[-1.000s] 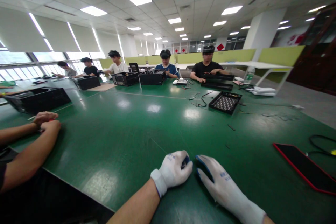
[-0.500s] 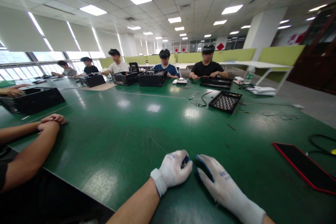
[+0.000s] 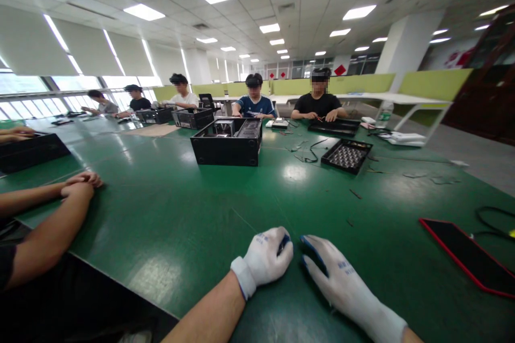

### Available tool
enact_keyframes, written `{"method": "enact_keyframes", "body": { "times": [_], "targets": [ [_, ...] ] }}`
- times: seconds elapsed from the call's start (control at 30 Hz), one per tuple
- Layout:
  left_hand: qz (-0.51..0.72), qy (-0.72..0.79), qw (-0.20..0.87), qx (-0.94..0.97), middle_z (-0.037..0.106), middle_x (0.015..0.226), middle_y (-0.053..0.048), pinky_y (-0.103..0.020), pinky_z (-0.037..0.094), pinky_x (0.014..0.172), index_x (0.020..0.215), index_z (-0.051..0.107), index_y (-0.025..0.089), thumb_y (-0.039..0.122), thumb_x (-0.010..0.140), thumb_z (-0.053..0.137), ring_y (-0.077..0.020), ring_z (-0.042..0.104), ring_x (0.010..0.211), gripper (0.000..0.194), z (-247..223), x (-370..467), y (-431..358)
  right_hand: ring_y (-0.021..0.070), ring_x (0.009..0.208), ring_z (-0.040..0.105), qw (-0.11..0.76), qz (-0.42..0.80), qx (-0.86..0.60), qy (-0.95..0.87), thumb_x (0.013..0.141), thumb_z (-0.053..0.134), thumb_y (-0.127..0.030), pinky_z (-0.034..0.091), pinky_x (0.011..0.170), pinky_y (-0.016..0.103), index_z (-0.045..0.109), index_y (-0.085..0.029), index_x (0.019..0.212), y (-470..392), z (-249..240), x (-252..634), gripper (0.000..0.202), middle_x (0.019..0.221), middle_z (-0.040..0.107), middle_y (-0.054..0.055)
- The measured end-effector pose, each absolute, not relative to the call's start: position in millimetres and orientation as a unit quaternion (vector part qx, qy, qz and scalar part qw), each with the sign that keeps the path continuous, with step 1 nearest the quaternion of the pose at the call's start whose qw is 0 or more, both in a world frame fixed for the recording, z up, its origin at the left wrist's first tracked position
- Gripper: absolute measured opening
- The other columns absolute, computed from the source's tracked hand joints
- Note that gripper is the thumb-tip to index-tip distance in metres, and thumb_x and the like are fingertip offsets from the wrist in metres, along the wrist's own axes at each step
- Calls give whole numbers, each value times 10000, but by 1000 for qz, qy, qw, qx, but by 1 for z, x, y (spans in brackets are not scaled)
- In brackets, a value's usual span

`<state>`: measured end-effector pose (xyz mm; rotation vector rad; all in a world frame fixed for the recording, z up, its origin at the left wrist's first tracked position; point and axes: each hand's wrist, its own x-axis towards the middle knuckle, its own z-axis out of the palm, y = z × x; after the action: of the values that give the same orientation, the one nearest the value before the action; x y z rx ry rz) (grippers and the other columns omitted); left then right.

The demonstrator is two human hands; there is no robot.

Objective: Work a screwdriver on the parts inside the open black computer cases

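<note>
My left hand, in a white glove with a blue palm, rests on the green table with its fingers curled round. Something small and dark shows in the gap between thumb and fingers, too hidden to name. Beside it, my right hand, gloved the same way, lies on its edge, thumb and fingers apart and nothing between them. A small gap separates the two hands. Farther up the table stands a black computer case with its top uncovered and parts showing inside, beyond reach of both hands.
A red-edged black mat lies at right. Farther back are a black tray of small metal parts, a cable and a bottle. A neighbour's folded arms rest at left. Several people sit at more black cases.
The black computer case has come across the table toward me from the person in blue. The case at far left has shifted left. My hands have stayed in place.
</note>
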<state>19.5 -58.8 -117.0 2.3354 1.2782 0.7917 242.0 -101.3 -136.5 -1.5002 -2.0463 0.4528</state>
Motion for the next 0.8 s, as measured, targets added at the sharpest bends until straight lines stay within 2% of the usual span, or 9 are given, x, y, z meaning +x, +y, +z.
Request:
{"method": "enact_keyframes", "body": {
  "times": [0.17, 0.33, 0.5, 0.57, 0.67, 0.73, 0.8],
  "targets": [
    [306, 463, 172, 814, 731, 1012, -59, -303, 550, 871, 1085, 635, 207, 196, 1003, 436, -196, 697, 939, 216, -114, 14, -60, 326, 1402, 599, 278, 179, -565, -756, 1034, 489, -556, 472, 1208, 551, 652, -179, 1434, -101, -136, 242, 574, 1483, 656, 173],
    [325, 518, 122, 782, 720, 1140, -71, -316, 534, 1018, 1157, 634, 207, 113, 977, 429, -189, 678, 1095, 289, -91, -7, -30, 324, 1446, 561, 263, 188, -578, -750, 1032, 464, -594, 430, 1244, 541, 630, -171, 1469, -100, -137, 244, 630, 1525, 624, 169],
    [285, 600, 41, 747, 699, 1220, -99, -375, 514, 1086, 1236, 655, 209, 257, 984, 559, -261, 661, 1193, 274, -38, -48, 47, 329, 1441, 569, 253, 189, -577, -753, 1033, 450, -595, 437, 1237, 554, 633, -185, 1473, -100, -135, 244, 628, 1528, 626, 161],
    [264, 629, 9, 731, 649, 1356, -132, -390, 511, 1099, 1370, 609, 194, 294, 1006, 540, -289, 651, 1252, 383, -16, -64, 83, 334, 1457, 553, 243, 191, -582, -752, 1032, 437, -607, 420, 1249, 561, 629, -176, 1482, -100, -135, 244, 652, 1544, 613, 162],
    [224, 657, -25, 719, 476, 1606, -169, -415, 472, 1155, 1563, 457, 179, 342, 1022, 547, -330, 589, 1372, 572, 9, -81, 132, 346, 1475, 532, 233, 194, -585, -752, 1034, 413, -617, 400, 1258, 582, 620, -146, 1495, -99, -137, 244, 691, 1560, 594, 175],
    [188, 668, -32, 719, 415, 1665, -179, -418, 441, 1191, 1584, 440, 165, 346, 1016, 589, -338, 537, 1434, 615, 17, -89, 159, 347, 1466, 543, 235, 191, -581, -755, 1037, 414, -613, 414, 1250, 584, 625, -149, 1491, -98, -138, 244, 683, 1553, 602, 174],
    [151, 676, -32, 720, 463, 1631, -174, -476, 458, 1181, 1537, 505, 175, 363, 1015, 641, -336, 541, 1421, 570, 19, -94, 181, 342, 1450, 563, 242, 182, -575, -760, 1038, 429, -610, 437, 1238, 572, 641, -175, 1477, -98, -138, 244, 653, 1536, 621, 162]
  ]
}}
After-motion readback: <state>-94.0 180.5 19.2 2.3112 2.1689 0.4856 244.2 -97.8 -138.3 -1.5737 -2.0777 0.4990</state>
